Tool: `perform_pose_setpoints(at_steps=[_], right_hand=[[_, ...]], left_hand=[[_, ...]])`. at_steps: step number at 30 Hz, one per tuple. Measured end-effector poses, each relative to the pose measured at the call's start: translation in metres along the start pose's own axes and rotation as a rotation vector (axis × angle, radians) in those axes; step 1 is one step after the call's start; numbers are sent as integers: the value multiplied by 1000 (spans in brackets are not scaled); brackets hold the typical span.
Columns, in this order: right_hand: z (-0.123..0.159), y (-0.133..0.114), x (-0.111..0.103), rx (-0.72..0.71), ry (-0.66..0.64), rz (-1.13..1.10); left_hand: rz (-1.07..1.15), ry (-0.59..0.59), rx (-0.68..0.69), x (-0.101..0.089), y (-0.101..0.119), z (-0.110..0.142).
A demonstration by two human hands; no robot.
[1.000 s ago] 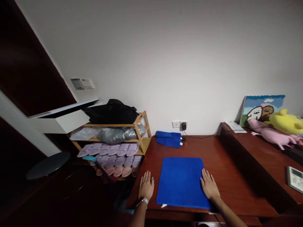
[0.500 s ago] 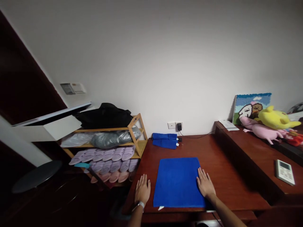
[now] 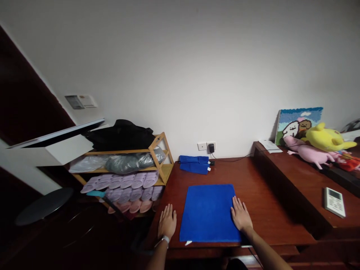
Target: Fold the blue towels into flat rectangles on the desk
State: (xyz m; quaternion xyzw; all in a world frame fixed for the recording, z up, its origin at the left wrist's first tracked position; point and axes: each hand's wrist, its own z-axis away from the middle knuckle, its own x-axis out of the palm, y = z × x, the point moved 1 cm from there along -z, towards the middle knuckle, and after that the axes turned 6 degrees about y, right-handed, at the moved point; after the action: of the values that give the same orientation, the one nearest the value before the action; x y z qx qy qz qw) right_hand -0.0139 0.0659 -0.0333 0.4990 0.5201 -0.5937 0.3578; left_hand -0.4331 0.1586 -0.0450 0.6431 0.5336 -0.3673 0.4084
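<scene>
A blue cloth [image 3: 210, 213] lies spread flat on the reddish-brown wooden table [image 3: 261, 198], a small white tag showing at its near left corner. My left hand [image 3: 167, 222] rests flat on the tabletop to the left of the cloth, apart from it, fingers stretched out; a watch [image 3: 165, 238] is on that wrist. On the cloth's right edge lies my right hand [image 3: 241, 216], palm down with fingers extended, touching the cloth. Neither hand grips anything. Farther back, near the wall, sits a folded blue cloth [image 3: 194, 164] with white tags.
Left of the table stands a wooden rack [image 3: 161, 157] with slippers [image 3: 137, 180] and a black bag [image 3: 120, 137]. A charger [image 3: 211, 148] is plugged into the wall, its cable running right. The raised right-hand surface holds plush toys [image 3: 323, 138] and a white calculator-like device [image 3: 334, 201].
The view has shifted slightly, so everything appears a little higher and farther left. Both hands and the blue cloths keep their places on the table.
</scene>
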Motion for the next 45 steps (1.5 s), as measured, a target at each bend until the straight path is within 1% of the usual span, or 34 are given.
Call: perform_pose_setpoints(at_steps=[4,15,21,24,27,29,30,31,33,36,37,38,39,40,41,42,43,44,45], right_hand=[[1,0,-1,3,-16,18],[-2,3,6,4,1,21],[-1,2,3,1,11,-3],[-1,1,0,-1,5,-4],[-1,0,-1,5,5,-16],[-1,0,-1,7,2,-26],[-2,0,-1,8,1,-31],[-2,0,-1,9,1,-34],[-2,0,-1,14,0,-38],[-2,0,-1,17,-4,-36],[-2,0,-1,15,-6,-34],[-2,1,-1,13,-7,-32],[-3,1,-1,9,-8,-31],[-3,1,-1,7,-10,-30],[-3,1,-2,5,-11,-30],[-3,1,-2,5,-11,-29],[-3,1,-2,5,-11,-28],[-3,1,-2,8,-10,-26],[-3,1,-2,10,-9,-25]], left_hand=[[-9,-20,-4,-1,2,0],[0,5,10,1,0,0],[-3,6,14,3,0,1],[4,-3,14,0,-2,0],[17,1,-20,-10,2,-8],[20,20,-41,-18,18,-16],[28,31,-28,-21,33,-20],[47,37,11,-23,54,-22],[120,27,160,-22,109,-22],[241,-76,448,-8,203,-9],[262,-107,491,-1,231,-3],[273,-142,508,6,253,3],[277,-174,510,13,270,7],[278,-202,502,18,280,11],[277,-225,495,23,284,13],[275,-243,491,26,281,13],[269,-254,487,27,272,12],[255,-261,474,26,257,10],[233,-268,450,25,238,6]])
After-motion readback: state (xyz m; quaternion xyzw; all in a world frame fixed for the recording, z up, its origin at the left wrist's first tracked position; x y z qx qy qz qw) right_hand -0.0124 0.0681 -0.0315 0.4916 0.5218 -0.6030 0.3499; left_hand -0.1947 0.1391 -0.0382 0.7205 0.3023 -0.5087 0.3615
